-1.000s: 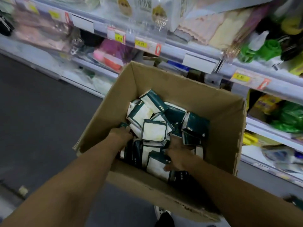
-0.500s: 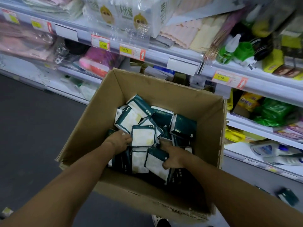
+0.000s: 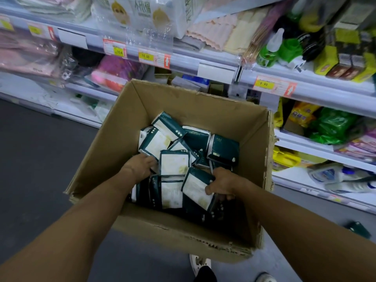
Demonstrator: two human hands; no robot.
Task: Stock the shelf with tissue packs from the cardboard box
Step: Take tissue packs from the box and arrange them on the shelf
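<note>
- Low in the centre of the frame, the cardboard box (image 3: 203, 110) stands open on the floor before the shelf (image 3: 203, 64), with the tissue packs (image 3: 221, 148) heaped loosely in its near half.
- At the heap's right, the right hand (image 3: 222, 183) has its fingers curled round the edge of a dark green pack with a white face (image 3: 196, 188), tilted on its corner.
- At the heap's left, the left hand (image 3: 140, 166) reaches among the packs with fingers bent downward; whether they grip one cannot be told, since the tips are hidden.
- To do this well, I judge each hand should take a firm hold of whole packs, not wrapper corners, and lift straight up clear of the box wall.
- Loose neighbours could slide or spill: one pack (image 3: 358, 228) already lies on the floor at lower right.
</note>
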